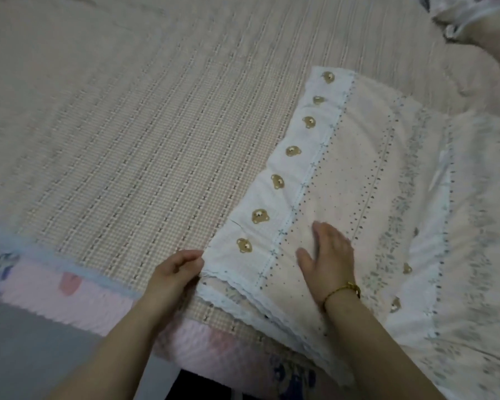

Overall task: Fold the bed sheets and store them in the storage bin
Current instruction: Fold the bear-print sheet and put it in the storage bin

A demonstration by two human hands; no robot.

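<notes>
A folded pale pink dotted bed sheet [355,174] with a white border of brown bear faces lies on the bed's right half. My left hand [175,274] pinches the near left corner of the white border at the bed's front edge. Flat on the pink part, just right of the border, my right hand [328,254] presses down with straight fingers; a gold bracelet sits on its wrist. More of the sheet, with grey floral stripes, spreads to the right. No storage bin is in view.
The bed is covered with a beige checked bedspread [133,145]. A pink padded mattress edge [78,293] runs along the front. Grey floor [26,350] lies at the lower left. Rumpled bedding [474,30] is piled at the far right corner.
</notes>
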